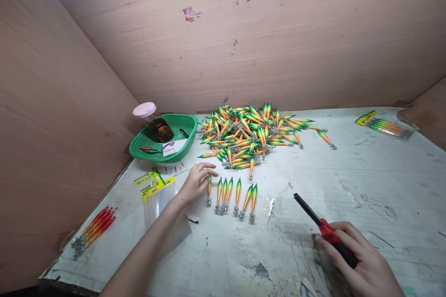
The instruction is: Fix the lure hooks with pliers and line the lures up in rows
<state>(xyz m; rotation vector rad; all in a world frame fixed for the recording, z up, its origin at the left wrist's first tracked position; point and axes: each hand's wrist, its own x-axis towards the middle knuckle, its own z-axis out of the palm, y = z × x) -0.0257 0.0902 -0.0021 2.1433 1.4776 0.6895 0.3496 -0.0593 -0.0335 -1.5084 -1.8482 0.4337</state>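
Note:
My left hand rests on the table with its fingers curled over the leftmost of several green-and-orange fishing lures laid out in a row. My right hand lies at the lower right, closed around a red-and-black tool whose dark tip points up and left. A big heap of the same lures lies behind the row.
A green basket with a brown object and a card stands at the back left, a pink lid behind it. Clear bags with yellow headers lie left of my hand. Red lures sit far left, a packed bag at back right. Wooden walls enclose the table.

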